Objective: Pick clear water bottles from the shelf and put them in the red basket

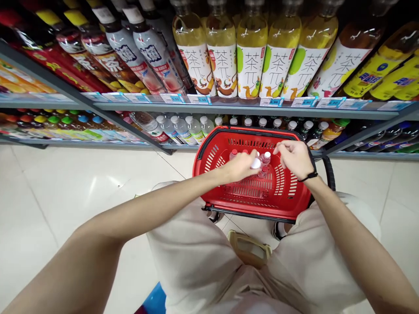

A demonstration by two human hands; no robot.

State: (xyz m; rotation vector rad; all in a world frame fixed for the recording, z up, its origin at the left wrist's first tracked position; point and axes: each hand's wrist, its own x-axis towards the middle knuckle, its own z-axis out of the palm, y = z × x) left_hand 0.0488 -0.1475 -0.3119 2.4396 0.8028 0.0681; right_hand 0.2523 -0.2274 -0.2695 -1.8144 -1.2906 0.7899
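A red plastic shopping basket (288, 200) stands on the pale tiled floor (65, 187) at twelve o'clock from the person, just past the knees, with its far rim close under the lowest shelf. Inside it stand several small clear bottles with white caps (266, 162), grouped toward the far side of the basket, at about twelve o'clock from its middle. The left hand (240, 166) reaches in from seven o'clock and its fingers are curled about the top of one of these bottles, a white cap showing at the fingertips; the grasp looks closed on it, though the bottle's body is mostly hidden behind the hand. The right hand (294, 158), a dark band at its wrist, comes in from four o'clock and hovers over the basket's right side, fingers bent and pinched together just beside the capped bottles; whether it holds anything I cannot tell. The two hands sit near each other, the bottles between them. A black handle (328, 171) curves off the basket at three o'clock. Above, at twelve o'clock, a shelf carries a row of tall yellow tea bottles (252, 48) with white labels, and price tags (271, 101) line its edge. A beige bag (249, 247) lies between the person's legs at six o'clock from the basket.
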